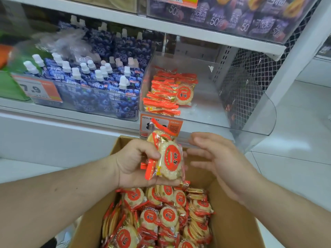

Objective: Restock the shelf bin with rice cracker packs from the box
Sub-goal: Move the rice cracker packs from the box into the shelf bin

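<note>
Your left hand (136,163): grip clenched around a small bunch of rice cracker packs (170,158), thumb across the front, held above the open cardboard box (231,221) and just below the front lip of the shelf bin (250,111). Your right hand (215,158): grip released, fingers straight and slightly spread, palm turned toward the held packs, fingertips just beside them; contact cannot be told. Box contents: many more packs (161,217) of the same round white crackers with red labels, some flat, some on edge. Shelf bin, clear plastic, curved front: one short stack of packs (170,93) at its left side, white floor showing over the rest. Orange price tag (161,125) on the bin front, partly hidden by the held packs. Neighbouring bin to the left: blue jelly pouches (96,83) with white caps, upright in rows. Shelf above: purple jelly packages (232,17).
</note>
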